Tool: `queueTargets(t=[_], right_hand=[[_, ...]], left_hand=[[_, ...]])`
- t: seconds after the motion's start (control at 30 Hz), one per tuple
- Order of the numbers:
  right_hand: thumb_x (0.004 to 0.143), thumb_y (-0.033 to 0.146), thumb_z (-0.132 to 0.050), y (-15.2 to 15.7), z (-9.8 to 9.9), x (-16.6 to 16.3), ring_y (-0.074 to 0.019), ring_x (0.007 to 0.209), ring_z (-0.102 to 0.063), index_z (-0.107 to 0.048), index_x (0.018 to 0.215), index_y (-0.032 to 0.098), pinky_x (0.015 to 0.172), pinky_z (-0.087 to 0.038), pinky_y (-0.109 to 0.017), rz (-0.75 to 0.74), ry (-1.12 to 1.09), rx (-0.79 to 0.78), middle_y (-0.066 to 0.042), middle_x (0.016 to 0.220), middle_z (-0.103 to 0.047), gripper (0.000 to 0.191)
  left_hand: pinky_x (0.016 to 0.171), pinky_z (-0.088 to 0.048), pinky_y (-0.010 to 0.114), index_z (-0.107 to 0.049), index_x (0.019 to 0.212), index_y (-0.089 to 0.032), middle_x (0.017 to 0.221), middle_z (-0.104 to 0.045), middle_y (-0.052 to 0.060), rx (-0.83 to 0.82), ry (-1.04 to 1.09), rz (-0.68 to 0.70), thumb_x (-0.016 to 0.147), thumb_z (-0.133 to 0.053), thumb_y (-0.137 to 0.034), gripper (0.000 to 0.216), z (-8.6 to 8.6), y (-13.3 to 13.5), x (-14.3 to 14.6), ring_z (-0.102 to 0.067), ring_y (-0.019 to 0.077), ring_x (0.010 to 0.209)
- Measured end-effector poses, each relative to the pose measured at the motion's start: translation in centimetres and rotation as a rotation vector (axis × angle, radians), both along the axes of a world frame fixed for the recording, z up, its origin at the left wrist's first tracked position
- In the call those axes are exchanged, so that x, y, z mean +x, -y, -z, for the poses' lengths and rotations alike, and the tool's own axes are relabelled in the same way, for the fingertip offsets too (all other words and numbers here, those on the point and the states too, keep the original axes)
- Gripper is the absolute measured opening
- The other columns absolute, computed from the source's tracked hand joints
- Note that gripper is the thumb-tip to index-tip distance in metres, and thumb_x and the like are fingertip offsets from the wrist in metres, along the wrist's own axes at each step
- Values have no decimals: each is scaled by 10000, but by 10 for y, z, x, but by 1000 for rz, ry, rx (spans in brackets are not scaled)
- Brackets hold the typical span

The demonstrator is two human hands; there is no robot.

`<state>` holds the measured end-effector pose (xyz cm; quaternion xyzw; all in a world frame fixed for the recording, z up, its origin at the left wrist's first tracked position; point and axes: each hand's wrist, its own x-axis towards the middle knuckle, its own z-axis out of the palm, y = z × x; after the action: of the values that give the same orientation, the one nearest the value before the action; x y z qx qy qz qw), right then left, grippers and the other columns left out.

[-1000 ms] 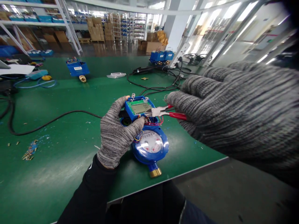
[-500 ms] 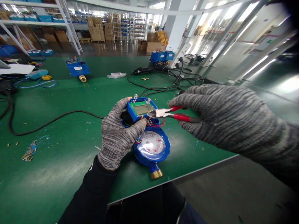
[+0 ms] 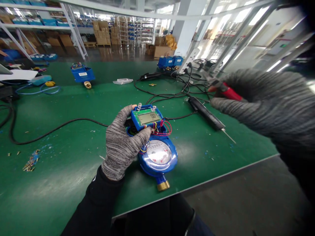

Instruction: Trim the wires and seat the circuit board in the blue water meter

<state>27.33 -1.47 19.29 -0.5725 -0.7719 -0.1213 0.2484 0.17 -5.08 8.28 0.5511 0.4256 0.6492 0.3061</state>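
Note:
In a grey knitted glove, my left hand [image 3: 125, 141] is closed around a blue display housing [image 3: 147, 117] with a green circuit board and a lit-digit LCD. Thin red, yellow and dark wires [image 3: 166, 128] come out of the housing's lower edge. Below it lies a blue water meter [image 3: 158, 155] with a round clear dial and a brass threaded end. My right hand [image 3: 256, 98], gloved too and smeared by motion, grips red-handled pliers [image 3: 230, 91] up at the right, apart from the meter. Beneath that hand a black electric screwdriver [image 3: 205, 113] rests on the green tabletop.
Black cables [image 3: 172, 95] spread across the bench, and a power strip [image 3: 190, 60] stands at its back right. Another blue meter [image 3: 83, 74] sits at the back left. Small brass screws [image 3: 31, 161] lie in a pile at left. A clear plastic bag [image 3: 123, 81] lies farther back.
My right hand has drawn the pliers away from the display housing, up and to the right, uncovering the electric screwdriver. My left hand still holds the housing, almost in the same place.

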Motion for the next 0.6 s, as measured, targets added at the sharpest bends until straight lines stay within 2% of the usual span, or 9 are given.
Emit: queueTargets(t=[0.07, 0.13, 0.17, 0.2, 0.23, 0.3, 0.4, 0.53, 0.6], right_hand=[[865, 384, -642, 1, 29, 5, -183, 779, -623, -679, 1073, 187, 682, -441, -321, 33, 0, -16, -40, 895, -678, 289], [914, 317, -573, 3, 63, 13, -204, 902, -651, -621, 1205, 171, 746, -475, -323, 98, 146, -197, -95, 1069, -683, 329], [854, 270, -633, 4, 79, 18, -218, 837, -660, -670, 1107, 178, 714, -473, -330, 78, 228, -309, -95, 992, -699, 272], [787, 228, -693, 5, 92, 25, -214, 722, -650, -708, 930, 197, 666, -459, -323, 45, 284, -397, -59, 813, -694, 147], [773, 210, -694, 7, 101, 31, -220, 679, -646, -717, 876, 210, 631, -447, -320, 34, 327, -456, -49, 748, -682, 105], [847, 264, -633, 10, 108, 42, -256, 679, -652, -730, 956, 202, 616, -440, -348, 73, 360, -461, -90, 787, -695, 159], [956, 331, -484, 12, 104, 52, -294, 734, -664, -683, 1140, 165, 612, -437, -380, 120, 440, -376, -184, 975, -699, 319], [920, 248, -521, 2, 108, 60, -255, 710, -660, -718, 937, 196, 654, -459, -359, -29, 538, -390, -111, 788, -690, 204], [872, 243, -606, -7, 113, 60, -259, 794, -682, -736, 942, 198, 738, -498, -360, -54, 498, -384, -93, 801, -705, 154]], left_hand=[[910, -639, 394, -643, 1201, -213, 1136, -742, 61, -12, 15, 12, 659, -888, -279, 599, 0, -1, -2, -733, 266, 1016], [907, -639, 385, -641, 1197, -211, 1137, -742, 63, -13, 39, 32, 655, -895, -281, 603, 1, -2, -4, -733, 263, 1015], [906, -639, 382, -639, 1197, -210, 1135, -742, 64, -14, 56, 44, 653, -898, -281, 606, 2, -3, -5, -735, 260, 1011], [909, -637, 382, -635, 1199, -209, 1139, -741, 66, -19, 73, 57, 653, -900, -280, 611, 2, -3, -6, -735, 258, 1011], [915, -634, 385, -630, 1202, -209, 1148, -738, 69, -27, 88, 67, 653, -901, -280, 617, 3, -4, -7, -734, 258, 1015], [928, -629, 390, -625, 1206, -212, 1167, -731, 75, -40, 106, 87, 653, -904, -284, 623, 4, -4, -8, -732, 257, 1024], [935, -625, 384, -620, 1209, -216, 1163, -733, 72, -37, 128, 119, 669, -896, -275, 610, 5, -4, -9, -732, 251, 1030], [945, -619, 381, -611, 1220, -215, 1173, -728, 72, -40, 151, 137, 679, -891, -250, 610, 5, -5, -9, -728, 248, 1043], [943, -616, 374, -611, 1225, -210, 1178, -725, 74, -48, 157, 139, 670, -897, -247, 625, 5, -5, -9, -728, 247, 1042]])
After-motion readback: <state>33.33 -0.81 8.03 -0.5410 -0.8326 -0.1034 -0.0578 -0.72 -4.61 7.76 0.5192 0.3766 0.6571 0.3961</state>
